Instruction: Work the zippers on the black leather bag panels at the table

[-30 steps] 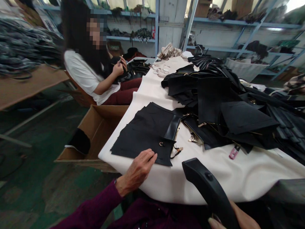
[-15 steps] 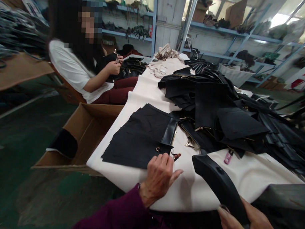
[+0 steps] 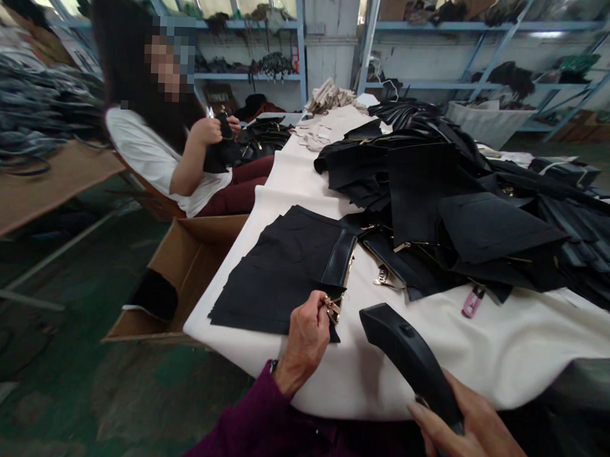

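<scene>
My left hand (image 3: 306,338) is closed in a pinch on a gold-coloured zipper pull (image 3: 334,309) at the near right corner of a flat stack of black fabric panels (image 3: 276,274). A gold zipper (image 3: 350,265) runs along the stack's right edge, beside a shiny black strip. In my right hand (image 3: 478,424) is a black curved handheld tool (image 3: 410,355) with a button on top; I cannot tell its exact kind. The tool's blunt end points toward the stack, apart from it, above the white-covered table (image 3: 349,390).
A large heap of black panels with zippers (image 3: 426,186) covers the table's right side. A small pink bottle (image 3: 472,302) lies before it. An open cardboard box (image 3: 204,251) stands left of the table. Beyond it sits a co-worker (image 3: 157,150), holding a black piece.
My left hand has gone from resting loosely at the stack's corner to pinching the zipper pull. The tool in my right hand has moved left, closer to the stack. The view has turned slightly.
</scene>
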{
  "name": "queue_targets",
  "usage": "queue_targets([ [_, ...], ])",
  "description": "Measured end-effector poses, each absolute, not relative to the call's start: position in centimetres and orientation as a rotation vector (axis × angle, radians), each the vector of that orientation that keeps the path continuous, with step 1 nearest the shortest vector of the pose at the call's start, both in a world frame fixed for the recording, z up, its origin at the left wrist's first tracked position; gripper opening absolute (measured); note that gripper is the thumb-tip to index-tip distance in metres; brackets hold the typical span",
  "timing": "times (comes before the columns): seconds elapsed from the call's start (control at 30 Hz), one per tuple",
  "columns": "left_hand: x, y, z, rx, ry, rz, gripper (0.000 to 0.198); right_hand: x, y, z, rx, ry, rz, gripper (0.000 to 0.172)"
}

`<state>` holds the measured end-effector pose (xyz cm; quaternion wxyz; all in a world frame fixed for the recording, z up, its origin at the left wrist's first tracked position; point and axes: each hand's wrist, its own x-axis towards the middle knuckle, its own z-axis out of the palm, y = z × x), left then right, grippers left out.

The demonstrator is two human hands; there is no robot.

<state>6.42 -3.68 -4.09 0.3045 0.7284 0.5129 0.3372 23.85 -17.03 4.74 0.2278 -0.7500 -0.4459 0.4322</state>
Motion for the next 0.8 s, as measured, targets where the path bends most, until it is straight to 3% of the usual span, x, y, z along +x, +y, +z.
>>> queue_targets([
  [0.33, 5.8, -3.8, -3.9, 1.727, 1.314, 0.867, 0.015, 22.9, -12.9, 3.1, -1.869, -1.41, 1.27, 0.014],
  [0.6, 5.7, -3.7, -4.7, 1.683, 1.315, 0.848, 0.011, 24.8, -11.5, 6.3, -2.059, -1.389, 1.113, 0.028],
  [0.8, 5.5, -3.6, -5.3, 1.689, 1.29, 0.838, 0.01, 22.7, -12.9, 5.4, -2.046, -1.367, 1.305, 0.015],
])
